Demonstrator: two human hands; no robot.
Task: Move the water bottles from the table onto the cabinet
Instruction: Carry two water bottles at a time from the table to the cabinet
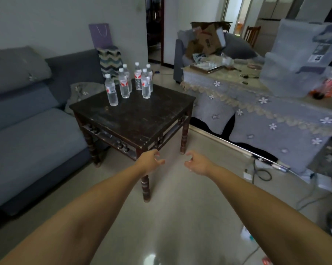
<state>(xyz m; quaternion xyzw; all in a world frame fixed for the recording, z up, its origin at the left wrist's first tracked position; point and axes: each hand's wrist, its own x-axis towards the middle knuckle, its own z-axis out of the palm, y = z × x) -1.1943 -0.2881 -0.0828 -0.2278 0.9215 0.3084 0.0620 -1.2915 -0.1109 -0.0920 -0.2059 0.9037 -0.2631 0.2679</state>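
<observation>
Sofa (pixel 27 121): we see a long grey-blue sofa to the left of both hands, running along the pale wall.
Covered furniture (pixel 266 115): to the right of the hands and beyond them, a low piece draped in a grey cloth with white flowers and lace edging; boxes and clutter lie on top.
Floor (pixel 170 217): pale glossy tiles under our outstretched arms, with cables (pixel 260 174) trailing to the right of the right hand.
Surface (pixel 134 113): a dark, worn, square wooden table with turned legs stands just beyond the hands, its near corner close above the left hand.
Water bottles (pixel 125 86): six clear plastic bottles with white caps and red-and-white labels stand upright in a cluster at the far left part of the surface, well beyond both hands and a little to their left.
Left hand (pixel 150 161): held in the air in front of the table's near corner, fingers loosely curled, holding nothing.
Right hand (pixel 196 162): near the left hand but apart from it, palm turned inward, fingers loosely curled, holding nothing.
</observation>
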